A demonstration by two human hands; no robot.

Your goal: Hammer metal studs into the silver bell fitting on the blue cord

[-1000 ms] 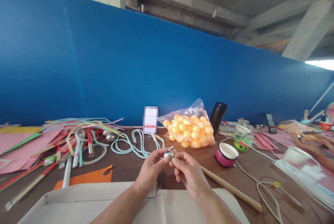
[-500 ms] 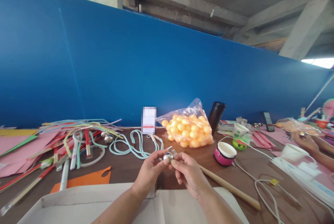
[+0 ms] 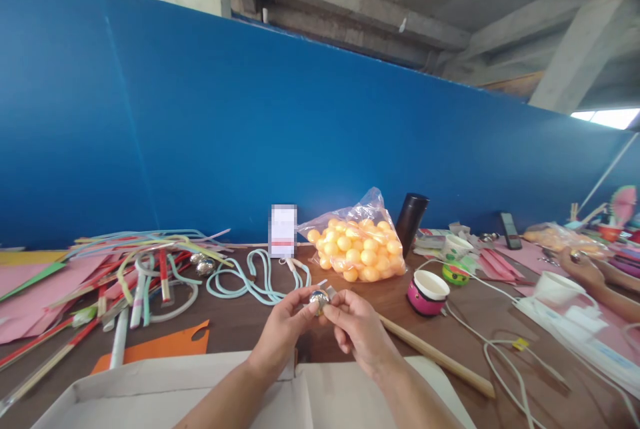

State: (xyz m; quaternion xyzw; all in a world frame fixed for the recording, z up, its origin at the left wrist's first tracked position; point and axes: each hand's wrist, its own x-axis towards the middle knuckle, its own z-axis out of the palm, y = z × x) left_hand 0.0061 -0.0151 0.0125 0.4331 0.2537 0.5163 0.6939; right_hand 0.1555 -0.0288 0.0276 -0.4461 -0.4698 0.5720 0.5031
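A small shiny silver ball is pinched between the fingertips of both my hands, above the brown table. My left hand grips it from the left with thumb and forefinger. My right hand closes on it from the right, fingers curled. A thin white strip sticks out beside the ball. Two more silver balls lie among the coloured strips on the left.
A clear bag of orange balls, a black cylinder and a pink-and-white cup stand behind my hands. Pale cord loops, coloured strips, a wooden stick, an open cardboard box. Another person's hand at right.
The view has drifted slightly, so everything sits a little further left. My hands keep the same pinch on the silver ball.
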